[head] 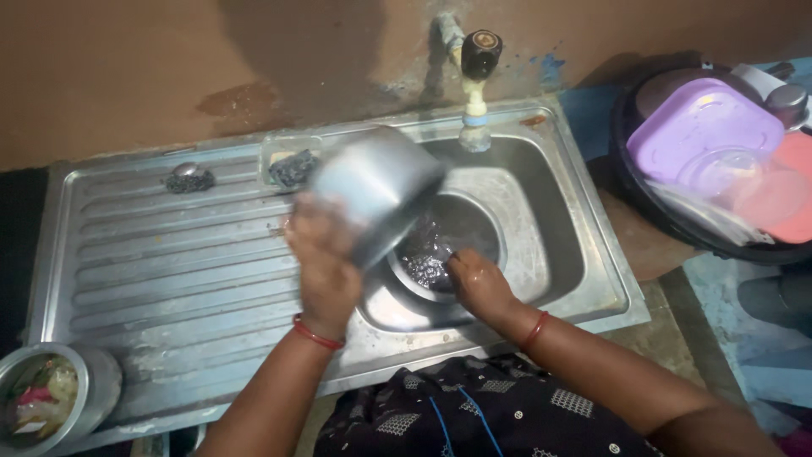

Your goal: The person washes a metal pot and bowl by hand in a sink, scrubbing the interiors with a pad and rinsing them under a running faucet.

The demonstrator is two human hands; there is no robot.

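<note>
Your left hand point(326, 271) grips the tipped steel pot point(381, 190) over the sink point(558, 254) so water runs out, while your right hand point(475, 283), fingers curled, reaches into a steel bowl point(440, 254) below the tap point(478, 76).

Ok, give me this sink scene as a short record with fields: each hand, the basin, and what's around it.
Left hand: holds a tilted steel pot, blurred
Right hand: down in the sink, by a steel bowl holding water
Tap: on the wall above the basin
Draining board: scrubber, soap dish
Right side: tub with purple lid
</note>
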